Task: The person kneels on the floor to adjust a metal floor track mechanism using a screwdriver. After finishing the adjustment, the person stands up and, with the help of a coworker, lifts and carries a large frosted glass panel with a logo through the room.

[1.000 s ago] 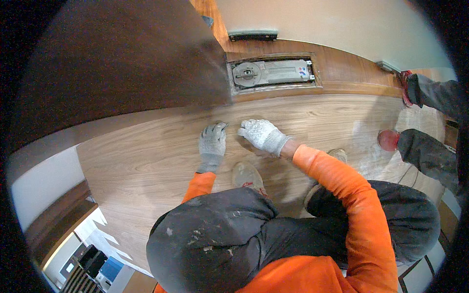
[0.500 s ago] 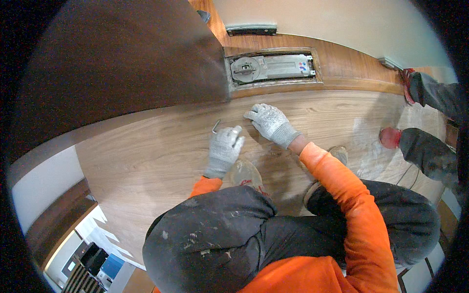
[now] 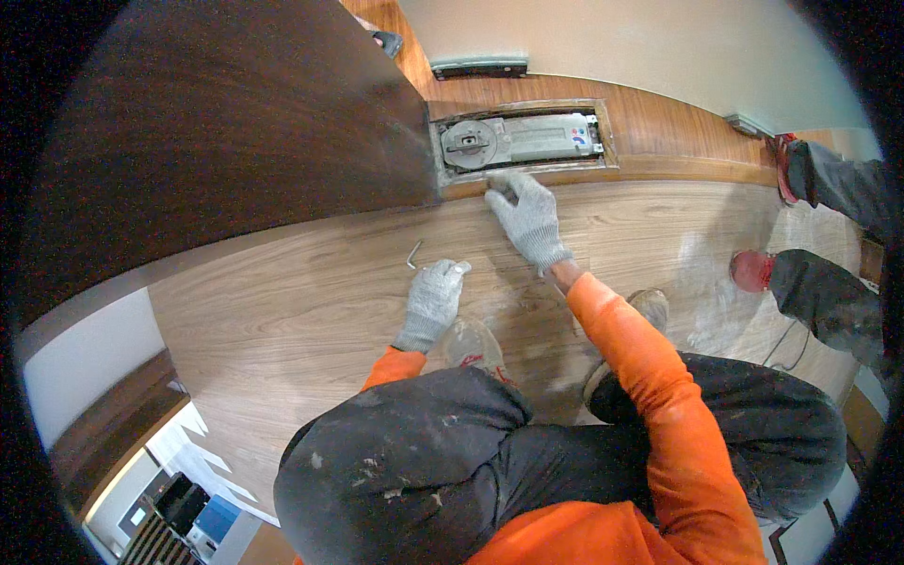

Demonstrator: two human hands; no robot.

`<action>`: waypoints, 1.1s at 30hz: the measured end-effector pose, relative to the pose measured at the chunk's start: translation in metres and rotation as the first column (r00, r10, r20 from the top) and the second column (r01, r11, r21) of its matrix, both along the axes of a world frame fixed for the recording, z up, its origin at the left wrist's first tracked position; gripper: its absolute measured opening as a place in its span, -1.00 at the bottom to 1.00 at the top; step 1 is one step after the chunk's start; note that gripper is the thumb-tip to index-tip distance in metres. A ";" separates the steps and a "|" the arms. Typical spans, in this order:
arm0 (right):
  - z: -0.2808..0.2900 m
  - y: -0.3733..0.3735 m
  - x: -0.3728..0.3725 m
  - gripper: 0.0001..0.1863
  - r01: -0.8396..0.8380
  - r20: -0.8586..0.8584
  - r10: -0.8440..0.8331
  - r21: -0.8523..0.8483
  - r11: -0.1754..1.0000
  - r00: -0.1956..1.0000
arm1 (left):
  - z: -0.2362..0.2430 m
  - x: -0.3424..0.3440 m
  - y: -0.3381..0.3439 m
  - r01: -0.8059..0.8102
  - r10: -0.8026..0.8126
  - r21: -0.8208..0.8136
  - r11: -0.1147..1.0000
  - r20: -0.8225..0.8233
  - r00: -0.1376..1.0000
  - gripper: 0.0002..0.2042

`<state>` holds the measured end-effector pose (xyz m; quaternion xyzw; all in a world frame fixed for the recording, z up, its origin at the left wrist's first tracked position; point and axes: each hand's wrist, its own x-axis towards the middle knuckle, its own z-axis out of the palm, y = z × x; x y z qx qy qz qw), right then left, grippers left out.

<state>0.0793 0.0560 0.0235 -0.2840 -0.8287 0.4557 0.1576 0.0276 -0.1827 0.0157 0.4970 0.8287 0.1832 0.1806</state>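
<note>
My left hand [image 3: 433, 299], in a grey knit glove, is closed just above the wooden floor. A small L-shaped hex key [image 3: 412, 254] sticks out past its curled fingers. Ahead of it to the right, my right hand [image 3: 524, 215], gloved too, reaches to the near edge of a recessed floor closer [image 3: 527, 138]. Its thumb and forefinger are apart, and nothing shows between them; the fingertips are slightly blurred. This closer is a long grey metal box with a round spindle plate at its left end, set in a wood-framed slot.
A dark wooden door panel [image 3: 254, 113] fills the upper left, ending beside the closer. Beyond stands a pale panel with a metal clamp fitting [image 3: 478, 67] at its bottom. Another person's legs [image 3: 817, 287] are at the right, near a thin cable. My shoe [image 3: 473, 350] is close behind my left hand.
My right hand has moved forward to the closer's near edge, and its fingers have spread. The left hand stays low with the hex key, drawn slightly back. The view has shifted a little.
</note>
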 end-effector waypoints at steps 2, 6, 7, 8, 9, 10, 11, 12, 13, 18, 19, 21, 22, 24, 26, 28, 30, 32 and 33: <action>-0.004 0.010 -0.016 -0.65 0.158 -0.018 -0.160 -0.078 0.984 0.987 | 0.002 0.001 0.010 -0.108 0.108 0.063 0.992 0.000 0.994 -0.78; -0.010 0.015 -0.037 -0.59 0.260 0.027 -0.260 -0.004 0.966 0.965 | 0.005 -0.006 0.029 -0.144 0.144 0.018 0.989 -0.029 0.989 -0.78; -0.011 0.014 -0.041 -0.60 0.275 0.012 -0.275 -0.056 0.960 0.961 | 0.005 -0.009 0.033 -0.117 0.121 0.056 0.992 -0.077 0.990 -0.79; -0.012 0.013 -0.044 -0.60 0.292 0.007 -0.293 -0.106 0.951 0.956 | 0.005 -0.011 0.036 -0.089 0.100 0.093 0.992 -0.125 0.987 -0.81; -0.013 0.012 -0.047 -0.61 0.306 -0.008 -0.312 -0.172 0.936 0.950 | 0.004 -0.013 0.039 -0.057 0.080 0.131 0.990 -0.174 0.982 -0.83; -0.013 0.012 -0.050 -0.61 0.316 -0.007 -0.320 -0.136 0.939 0.948 | 0.004 -0.015 0.042 -0.064 0.077 0.083 0.995 -0.170 0.982 -0.83; -0.014 0.011 -0.052 -0.61 0.323 -0.014 -0.327 -0.121 0.939 0.945 | 0.003 -0.016 0.044 -0.070 0.074 0.031 0.997 -0.165 0.983 -0.84; -0.014 0.010 -0.055 -0.62 0.338 0.006 -0.340 -0.133 0.932 0.940 | 0.003 -0.018 0.045 -0.071 0.067 -0.019 0.997 -0.162 0.984 -0.84; -0.014 0.009 -0.056 -0.62 0.340 -0.015 -0.343 -0.096 0.936 0.939 | 0.003 -0.018 0.045 -0.076 0.074 -0.007 0.997 -0.149 0.986 -0.84; -0.018 0.004 -0.058 -0.60 0.367 -0.027 -0.370 -0.093 0.926 0.929 | 0.001 -0.020 0.045 -0.081 0.088 0.074 0.994 -0.098 0.991 -0.87; -0.019 0.004 -0.059 -0.60 0.373 -0.015 -0.376 -0.081 0.924 0.927 | 0.001 -0.019 0.045 -0.083 0.090 0.079 0.993 -0.103 0.991 -0.87; -0.023 0.004 -0.061 -0.61 0.376 -0.001 -0.377 -0.080 0.923 0.926 | 0.001 -0.019 0.044 -0.086 0.096 0.085 0.993 -0.114 0.989 -0.87; -0.024 0.004 -0.062 -0.60 0.381 -0.024 -0.382 -0.028 0.924 0.924 | 0.001 -0.019 0.044 -0.090 0.099 0.082 0.993 -0.112 0.989 -0.87; -0.026 0.004 -0.064 -0.60 0.402 -0.024 -0.402 0.009 0.916 0.915 | 0.001 -0.020 0.044 -0.087 0.095 0.074 0.993 -0.118 0.988 -0.88; -0.026 0.005 -0.065 -0.61 0.409 0.029 -0.410 0.034 0.912 0.912 | 0.001 -0.021 0.043 -0.075 0.083 0.096 0.993 -0.088 0.993 -0.88; -0.025 0.005 -0.065 -0.62 0.401 0.047 -0.403 0.033 0.915 0.914 | 0.001 -0.022 0.043 -0.074 0.080 0.073 0.995 -0.082 0.993 -0.89; -0.024 0.007 -0.063 -0.61 0.381 -0.010 -0.381 0.045 0.924 0.925 | -0.001 -0.022 0.043 -0.075 0.078 0.038 0.996 -0.101 0.992 -0.89; -0.024 0.009 -0.062 -0.61 0.347 -0.023 -0.347 0.095 0.933 0.938 | -0.002 -0.021 0.043 -0.089 0.092 0.041 0.995 -0.100 0.991 -0.89; -0.025 0.011 -0.062 -0.61 0.333 -0.029 -0.332 0.119 0.935 0.943 | -0.003 -0.020 0.043 -0.089 0.094 0.052 0.995 -0.103 0.990 -0.89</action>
